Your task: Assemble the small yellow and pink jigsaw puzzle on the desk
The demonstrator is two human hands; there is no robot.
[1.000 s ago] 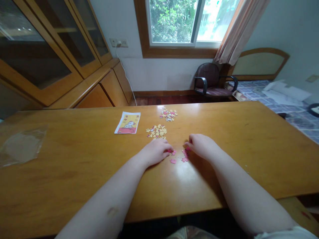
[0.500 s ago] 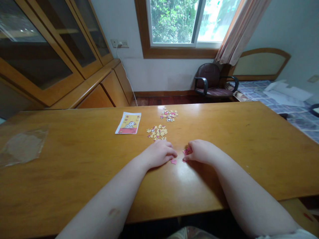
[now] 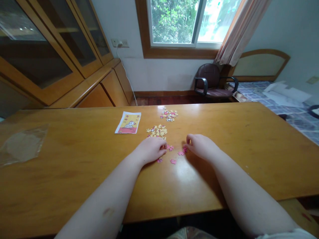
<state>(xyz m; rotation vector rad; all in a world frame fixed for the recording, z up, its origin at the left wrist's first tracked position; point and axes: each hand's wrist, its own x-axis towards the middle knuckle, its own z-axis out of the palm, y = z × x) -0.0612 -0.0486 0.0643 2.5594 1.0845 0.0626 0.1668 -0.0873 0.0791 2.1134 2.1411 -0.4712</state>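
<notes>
My left hand (image 3: pixel 152 150) rests low over the table, fingers curved and thumb apart from them, with nothing visible in its grip. Beside its fingertips lie pink puzzle pieces (image 3: pixel 170 147), and another small pink piece (image 3: pixel 159 160) shows at its lower edge. My right hand (image 3: pixel 201 146) is held with bent, parted fingers; its fingertips are at a few pink pieces (image 3: pixel 181 153) on the table. Between the hands and nearer me lies a single pink piece (image 3: pixel 173 161). A pile of yellow puzzle pieces (image 3: pixel 158 130) sits just beyond my left hand, which covers its near edge.
Farther back is a mixed pile of puzzle pieces (image 3: pixel 169 115). A picture card (image 3: pixel 129 122) with a white animal lies left of the piles. At the far left is a clear plastic bag (image 3: pixel 23 144). Beyond the wooden table (image 3: pixel 236 132) stands an armchair (image 3: pixel 209 79).
The pink pieces that were bunched at my right hand now lie spread on the table, its fingers parted. My left hand has shifted left, uncovering pink pieces by its fingertips.
</notes>
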